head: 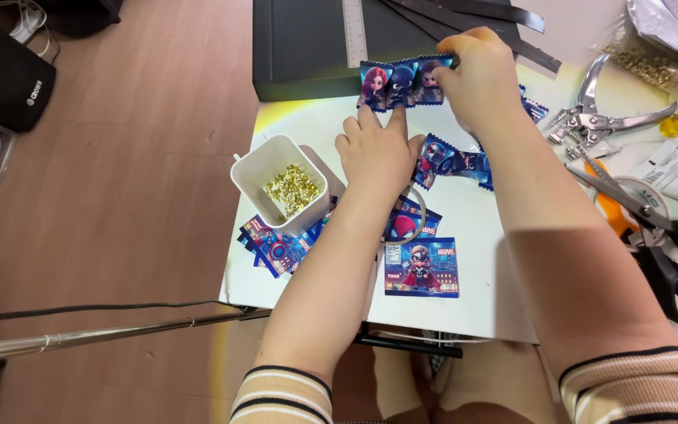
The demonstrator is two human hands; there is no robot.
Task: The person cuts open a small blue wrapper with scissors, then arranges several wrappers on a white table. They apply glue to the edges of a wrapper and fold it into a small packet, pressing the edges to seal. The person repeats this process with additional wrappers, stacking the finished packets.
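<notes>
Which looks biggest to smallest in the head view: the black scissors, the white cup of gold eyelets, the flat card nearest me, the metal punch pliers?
1. scissors, partly cut off by the frame edge
2. pliers
3. cup and card, too alike to rank

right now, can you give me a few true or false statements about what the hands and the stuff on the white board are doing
1. The right hand grips one end of the strip of character packets. True.
2. The left hand holds the scissors. False: it presses flat by the strip; the scissors lie untouched.
3. The white cup holds gold eyelets. True.
4. The white cup is tipped over. False: it stands upright.
</notes>
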